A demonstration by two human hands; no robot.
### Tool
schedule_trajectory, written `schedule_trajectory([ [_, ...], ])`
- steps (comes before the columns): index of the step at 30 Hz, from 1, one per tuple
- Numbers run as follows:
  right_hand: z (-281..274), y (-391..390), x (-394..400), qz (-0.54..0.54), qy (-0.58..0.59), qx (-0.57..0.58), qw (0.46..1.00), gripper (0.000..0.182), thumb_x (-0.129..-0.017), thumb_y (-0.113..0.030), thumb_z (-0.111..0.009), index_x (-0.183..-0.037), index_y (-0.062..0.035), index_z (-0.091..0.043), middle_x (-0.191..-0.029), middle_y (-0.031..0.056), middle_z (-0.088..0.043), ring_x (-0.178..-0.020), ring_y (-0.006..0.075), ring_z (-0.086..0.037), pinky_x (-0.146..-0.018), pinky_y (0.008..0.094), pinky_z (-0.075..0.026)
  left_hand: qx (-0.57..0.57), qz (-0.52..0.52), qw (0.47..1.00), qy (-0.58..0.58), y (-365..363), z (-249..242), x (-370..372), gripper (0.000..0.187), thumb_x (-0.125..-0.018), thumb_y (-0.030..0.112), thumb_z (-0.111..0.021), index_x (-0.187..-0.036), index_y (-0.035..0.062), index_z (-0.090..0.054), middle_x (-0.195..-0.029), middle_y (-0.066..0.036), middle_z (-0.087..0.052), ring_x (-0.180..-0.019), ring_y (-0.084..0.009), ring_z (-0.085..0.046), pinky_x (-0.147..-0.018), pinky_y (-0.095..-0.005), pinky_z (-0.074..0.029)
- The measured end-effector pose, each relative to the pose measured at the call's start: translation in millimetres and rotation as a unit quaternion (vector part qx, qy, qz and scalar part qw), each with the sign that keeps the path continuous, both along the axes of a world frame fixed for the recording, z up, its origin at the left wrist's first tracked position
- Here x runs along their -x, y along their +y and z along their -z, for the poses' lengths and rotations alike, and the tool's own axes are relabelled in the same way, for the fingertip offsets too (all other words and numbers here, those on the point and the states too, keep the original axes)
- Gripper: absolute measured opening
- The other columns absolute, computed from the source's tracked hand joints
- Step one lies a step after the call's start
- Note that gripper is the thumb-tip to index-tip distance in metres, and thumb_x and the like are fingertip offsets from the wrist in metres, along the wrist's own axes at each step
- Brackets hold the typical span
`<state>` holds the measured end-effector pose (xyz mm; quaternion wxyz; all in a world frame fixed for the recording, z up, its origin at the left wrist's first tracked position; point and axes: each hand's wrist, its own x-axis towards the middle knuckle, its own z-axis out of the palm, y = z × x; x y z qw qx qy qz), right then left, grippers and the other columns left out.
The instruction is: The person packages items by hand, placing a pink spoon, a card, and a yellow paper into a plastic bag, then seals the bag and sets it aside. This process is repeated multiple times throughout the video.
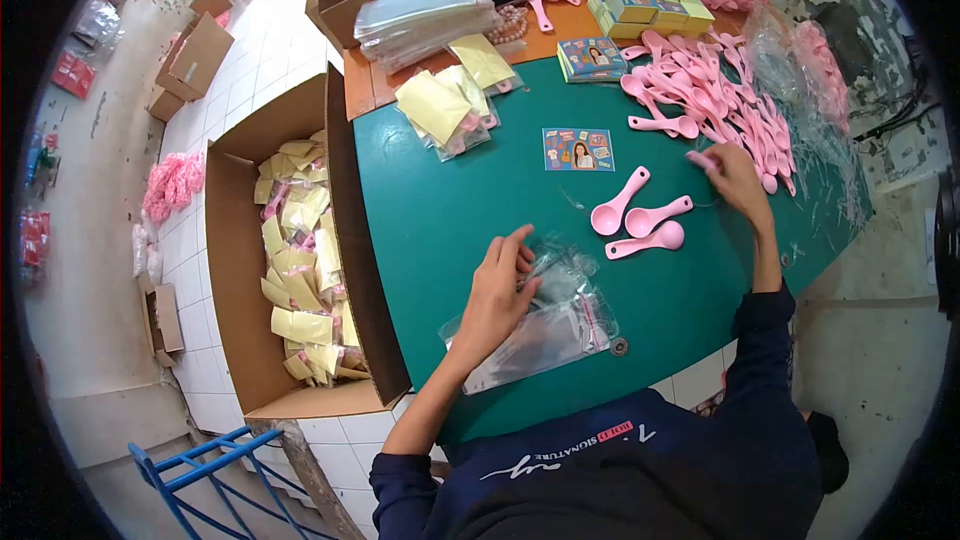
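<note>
My left hand (497, 292) is over a pile of clear plastic bags (545, 340) near the table's front edge, its thumb and fingers apart. My right hand (738, 183) is closed on a small pink scoop (702, 162), mostly hidden by the fingers, beside a large heap of pink scoops (715, 90). Between my hands lie three loose scoops: one pink scoop (620, 202) slanting upward, another pink scoop (660, 216) under its bowl, and a pink scoop (648, 240) turned bowl-down. A printed card (578, 150) with a picture of a person lies flat above them.
A cardboard box (390, 270) of packed pouches stands left of the green table (420, 210). Filled bags with yellow cards (440, 108), a stack of clear bags (425, 20) and card stacks (640, 5) lie along the back. A blue metal frame (215, 470) stands at lower left.
</note>
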<state>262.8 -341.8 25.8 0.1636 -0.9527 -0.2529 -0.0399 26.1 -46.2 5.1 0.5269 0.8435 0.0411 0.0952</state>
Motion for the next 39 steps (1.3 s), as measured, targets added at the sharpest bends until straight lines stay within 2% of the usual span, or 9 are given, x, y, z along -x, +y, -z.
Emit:
schedule_trajectory([
  [3,-25,-3,4,0.069,-0.23,0.093,0.966,0.018,-0.083,-0.014,-0.06,-0.094,0.0,-0.06,-0.082,0.0123,-0.055,-0.073,0.0191,-0.054,-0.067,0.033,-0.045,-0.05,0.037,0.996,0.059,8,-7,2,0.043,-0.072,0.001,-0.069,-0.113,0.0038,-0.055,-0.082,-0.007,-0.058,-0.074,-0.0177,-0.058,-0.067,-0.0275,-0.048],
  [7,-72,61,68,0.024,-0.057,-0.21,0.976,0.014,-0.086,-0.009,-0.057,-0.097,-0.0007,-0.056,-0.076,0.0086,-0.057,-0.07,0.0161,-0.06,-0.066,0.0296,-0.047,0.025,0.01,0.996,0.087,11,-17,3,0.03,-0.076,0.007,-0.069,-0.104,0.0044,-0.059,-0.08,-0.006,-0.066,-0.075,-0.0143,-0.062,-0.067,-0.025,-0.048],
  [9,-59,82,88,-0.039,0.091,-0.383,0.919,0.014,-0.085,-0.003,-0.059,-0.098,-0.0017,-0.055,-0.078,0.0038,-0.057,-0.076,0.0097,-0.057,-0.07,0.0247,-0.047,0.08,0.004,0.989,0.128,12,-19,4,0.027,-0.078,0.01,-0.068,-0.103,0.0042,-0.059,-0.083,-0.006,-0.068,-0.078,-0.0129,-0.063,-0.067,-0.0246,-0.048],
  [11,-61,104,110,-0.067,0.202,-0.402,0.891,0.016,-0.084,-0.002,-0.06,-0.1,-0.0011,-0.058,-0.081,0.0069,-0.062,-0.075,0.0108,-0.063,-0.066,0.0251,-0.05,0.064,0.039,0.984,0.161,17,-19,5,0.022,-0.08,0.011,-0.067,-0.099,0.0038,-0.059,-0.088,-0.006,-0.069,-0.081,-0.0115,-0.063,-0.067,-0.0251,-0.048],
  [18,-43,120,122,-0.054,0.05,-0.303,0.95,0.019,-0.084,-0.002,-0.061,-0.102,0.0003,-0.057,-0.081,0.0079,-0.062,-0.075,0.0157,-0.067,-0.062,0.0256,-0.051,0.198,0.059,0.972,0.108,23,-16,12,0.014,-0.086,0.01,-0.061,-0.087,-0.0001,-0.052,-0.091,-0.009,-0.069,-0.079,-0.0139,-0.065,-0.068,-0.027,-0.051],
  [24,-42,128,135,0.018,0.226,-0.465,0.856,0.021,-0.084,0.0,-0.061,-0.104,-0.0003,-0.056,-0.082,0.0051,-0.059,-0.072,0.0142,-0.066,-0.062,0.0242,-0.055,0.366,0.044,0.922,0.118,26,-23,21,0.023,-0.085,0.0,-0.06,-0.102,0.0035,-0.044,-0.094,-0.015,-0.068,-0.09,-0.0155,-0.065,-0.073,-0.0262,-0.051],
  [30,-44,140,145,-0.059,0.188,-0.528,0.826,0.022,-0.083,0.0,-0.063,-0.104,0.0006,-0.056,-0.082,0.0043,-0.058,-0.074,0.0107,-0.062,-0.063,0.0232,-0.054,0.368,0.012,0.917,0.155,29,-23,24,0.027,-0.084,0.001,-0.064,-0.105,0.001,-0.048,-0.093,-0.015,-0.068,-0.088,-0.0144,-0.065,-0.074,-0.0249,-0.052],
  [33,-38,139,143,-0.097,0.099,-0.442,0.886,0.019,-0.083,0.0,-0.063,-0.102,0.0002,-0.058,-0.081,0.004,-0.059,-0.072,0.0088,-0.06,-0.063,0.0218,-0.05,0.382,0.008,0.912,0.152,29,-21,25,0.029,-0.082,0.001,-0.066,-0.106,0.0006,-0.05,-0.093,-0.015,-0.068,-0.087,-0.0144,-0.065,-0.074,-0.0243,-0.052],
  [39,-42,143,146,-0.087,0.105,-0.482,0.865,0.018,-0.083,-0.004,-0.066,-0.099,0.0,-0.06,-0.078,0.0048,-0.062,-0.071,0.0074,-0.058,-0.063,0.0217,-0.048,0.382,0.005,0.908,0.17,35,-26,27,0.031,-0.081,0.0,-0.067,-0.108,0.0007,-0.052,-0.093,-0.015,-0.068,-0.084,-0.0133,-0.066,-0.074,-0.024,-0.052],
])
